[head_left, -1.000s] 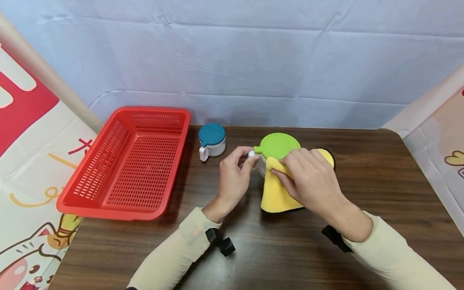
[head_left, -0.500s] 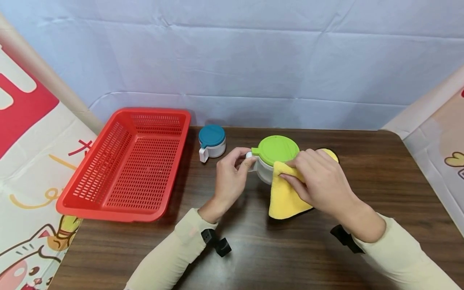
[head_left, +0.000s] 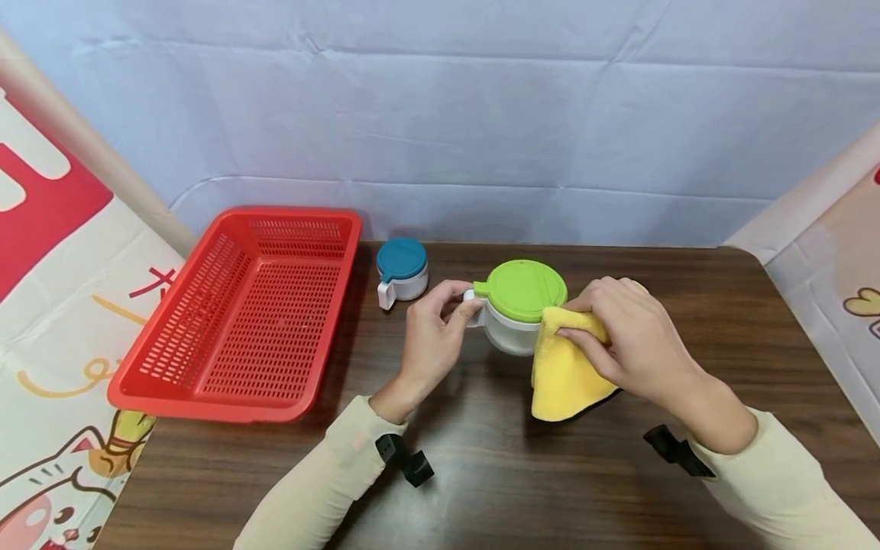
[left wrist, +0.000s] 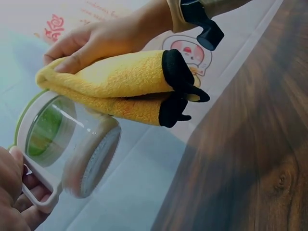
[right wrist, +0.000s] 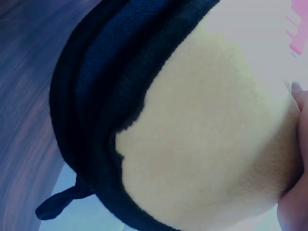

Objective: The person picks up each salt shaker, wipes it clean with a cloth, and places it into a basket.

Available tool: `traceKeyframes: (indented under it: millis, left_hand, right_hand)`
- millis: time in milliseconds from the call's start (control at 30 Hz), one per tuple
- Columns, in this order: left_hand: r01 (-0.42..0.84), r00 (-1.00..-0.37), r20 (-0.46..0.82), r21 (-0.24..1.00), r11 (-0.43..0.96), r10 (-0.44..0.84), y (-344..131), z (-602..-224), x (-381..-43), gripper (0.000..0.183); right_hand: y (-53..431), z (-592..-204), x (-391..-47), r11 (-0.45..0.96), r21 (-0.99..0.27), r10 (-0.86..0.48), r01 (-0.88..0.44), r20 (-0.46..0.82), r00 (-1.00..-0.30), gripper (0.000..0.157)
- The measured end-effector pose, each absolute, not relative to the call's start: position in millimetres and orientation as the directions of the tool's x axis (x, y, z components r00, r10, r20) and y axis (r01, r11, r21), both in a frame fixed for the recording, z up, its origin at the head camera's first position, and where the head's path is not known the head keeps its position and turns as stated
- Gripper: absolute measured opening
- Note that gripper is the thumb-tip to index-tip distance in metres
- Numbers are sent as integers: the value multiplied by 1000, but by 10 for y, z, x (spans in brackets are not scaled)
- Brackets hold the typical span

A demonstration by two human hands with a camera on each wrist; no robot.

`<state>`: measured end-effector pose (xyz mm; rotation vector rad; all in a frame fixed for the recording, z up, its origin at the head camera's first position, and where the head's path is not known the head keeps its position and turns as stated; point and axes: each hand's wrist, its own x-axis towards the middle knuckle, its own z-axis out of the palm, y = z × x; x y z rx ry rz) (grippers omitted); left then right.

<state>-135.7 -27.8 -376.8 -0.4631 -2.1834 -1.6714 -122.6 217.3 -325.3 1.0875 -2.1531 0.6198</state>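
Observation:
A clear seasoning jar (head_left: 509,338) with a green lid (head_left: 526,289) and a white handle is at the back middle of the table. My left hand (head_left: 431,336) pinches that handle between thumb and fingers. In my right hand (head_left: 635,336) is a yellow cloth (head_left: 567,374) with black edging, laid against the right side of the jar. The left wrist view has the folded cloth (left wrist: 115,79) along the jar's side, just below its white rim. Close to the right wrist camera, the cloth (right wrist: 202,120) fills most of that view and hides the jar.
A smaller jar with a blue lid (head_left: 402,260) stands left of the green-lidded one. Farther left is a red plastic basket (head_left: 318,321) with slotted walls. A pale cloth backdrop (head_left: 440,137) rises behind the wooden table (head_left: 509,489).
My right hand has moved right with the cloth, uncovering more of the jar's front. The jar and my left hand have shifted slightly left and toward me.

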Motion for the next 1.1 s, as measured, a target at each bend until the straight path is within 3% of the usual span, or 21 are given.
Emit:
traceKeyframes:
  millis: [667,1100]
  left_hand:
    - [477,-876,479,843,246,58,-303,-3771,-1377,19]
    - [478,-877,476,849,224,65,-259,-3799,-1365,18]
  right_hand:
    - [2355,-3288,-1353,606,-132,-484,-785,722,-495,44]
    - [2395,-3279,-1422,702,-120,-466,-702,668,-580,51]
